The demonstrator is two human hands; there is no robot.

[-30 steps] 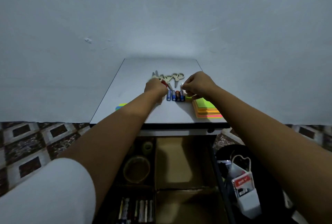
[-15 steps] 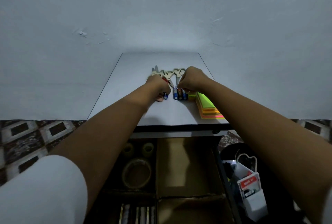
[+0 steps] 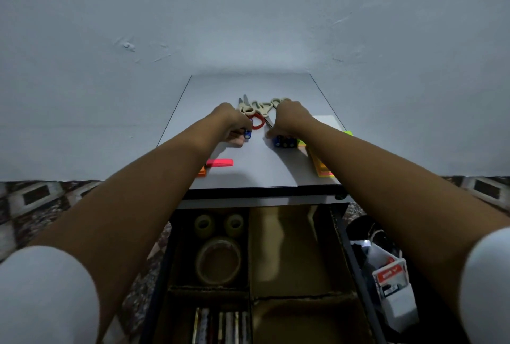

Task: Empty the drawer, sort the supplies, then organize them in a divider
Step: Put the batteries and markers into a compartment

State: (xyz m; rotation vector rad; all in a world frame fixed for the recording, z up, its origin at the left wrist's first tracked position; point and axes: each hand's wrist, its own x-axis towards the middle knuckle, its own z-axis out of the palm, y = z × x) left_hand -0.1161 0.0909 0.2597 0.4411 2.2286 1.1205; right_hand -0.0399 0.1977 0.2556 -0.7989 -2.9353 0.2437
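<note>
On the grey table top (image 3: pixel 256 172) my left hand (image 3: pixel 233 125) grips a blue battery (image 3: pixel 247 134), just in front of the red-handled scissors (image 3: pixel 258 122). My right hand (image 3: pixel 288 120) curls over the other batteries (image 3: pixel 284 141), which lie side by side; its fingertips touch them. Cream-handled scissors (image 3: pixel 262 106) lie behind both hands. A stack of neon sticky notes (image 3: pixel 321 168) lies under my right forearm. Below the table edge the open drawer holds a cardboard divider (image 3: pixel 249 292) with tape rolls (image 3: pixel 218 259) at the left and pens (image 3: pixel 220 327) in the near-left compartment.
A pink sticky strip (image 3: pixel 220 162) and an orange one (image 3: pixel 202 172) lie near the table's front left. A white sheet (image 3: pixel 325 122) sits at the right. To the drawer's right stands a dark bin with a white packet (image 3: pixel 393 285). The wall rises right behind the table.
My left hand has drawn one blue battery away to the left from the row. My right hand stays over the remaining batteries. The camera has moved closer.
</note>
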